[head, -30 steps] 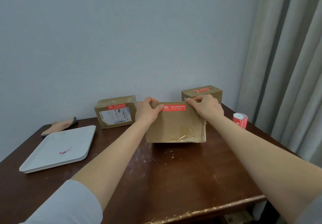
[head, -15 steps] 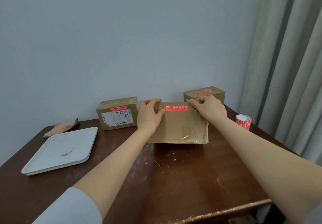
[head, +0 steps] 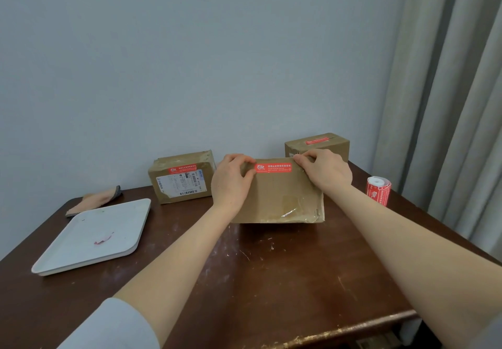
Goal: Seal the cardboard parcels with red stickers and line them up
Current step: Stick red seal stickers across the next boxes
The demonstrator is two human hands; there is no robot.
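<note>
Surface: dark wooden table (head: 271,280) against a plain wall, with a curtain out past my right hand.
Parcel: the middle parcel (head: 277,199) stands on its lower edge between my hands, its broad face toward me.
Left hand: my left hand (head: 231,183) grips the top left edge. The fingers curl over it, and the thumb is beside the left end of the red sticker (head: 273,168).
Right hand: my right hand (head: 324,173) holds the top right corner, with fingertips at the sticker's right end.
Handling: I judge it light. The cardboard looks stiff but dented, and there is slick clear tape low on the face.
Hold: the bare top edges should grip better than the taped patch.
Sticker: it looks thin and easy to crease, so I'd rub it flat gently.
Neighbours: the left parcel (head: 182,177) sits beyond my left hand, the far parcel (head: 320,145) behind my right, and the sticker roll (head: 378,191) right of it.
</note>
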